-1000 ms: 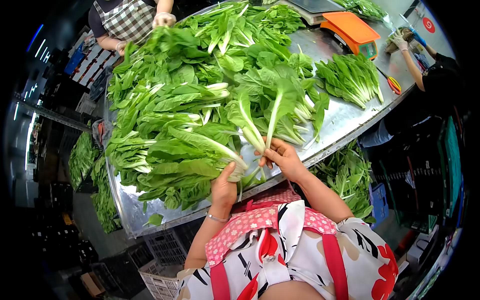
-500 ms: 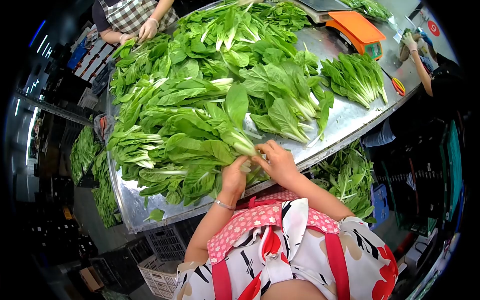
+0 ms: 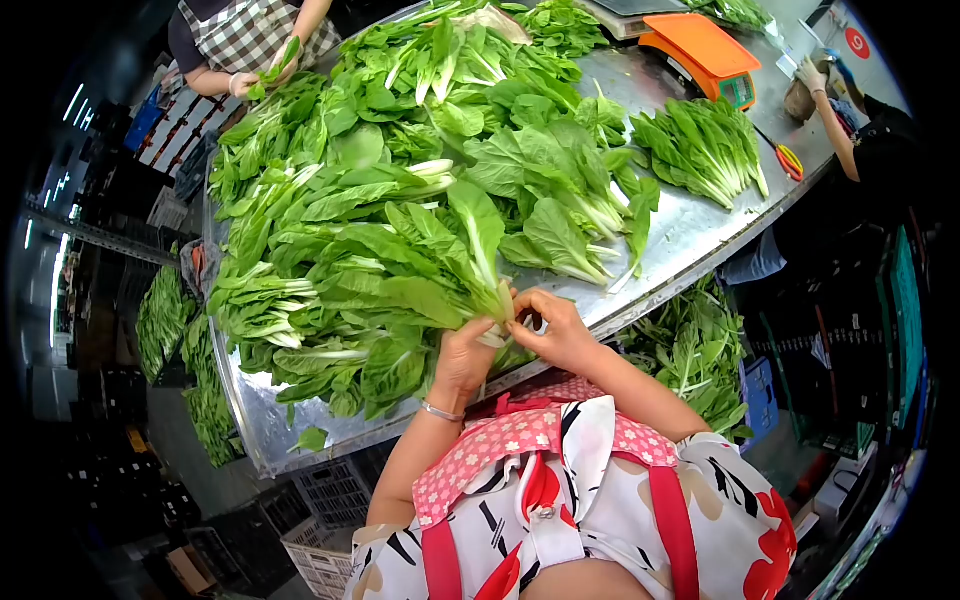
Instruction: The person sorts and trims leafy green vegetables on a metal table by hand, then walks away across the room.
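Note:
My left hand (image 3: 466, 354) is wrapped round the pale stem ends of a bunch of leafy greens (image 3: 440, 268) near the table's front edge. The leaves fan out up and to the left. At the right side of the same stems, my right hand (image 3: 552, 328) pinches a stem base with thumb and fingertips. Loose greens (image 3: 560, 235) lie just beyond my hands, and a large pile of greens (image 3: 350, 190) spreads over the metal table (image 3: 675, 240). A separate bunch (image 3: 700, 150) rests at the right.
An orange scale (image 3: 702, 45) and scissors (image 3: 789, 161) are at the back right. A co-worker in a checked apron (image 3: 255, 40) handles greens at the back left. Another person's gloved hand (image 3: 812, 76) is at the far right. Greens (image 3: 690, 350) sit below the table edge, beside a blue crate (image 3: 760, 400).
My right hand has brought its leafy stalks left against the bunch in my left hand. The co-worker at the back left has lifted a small green piece.

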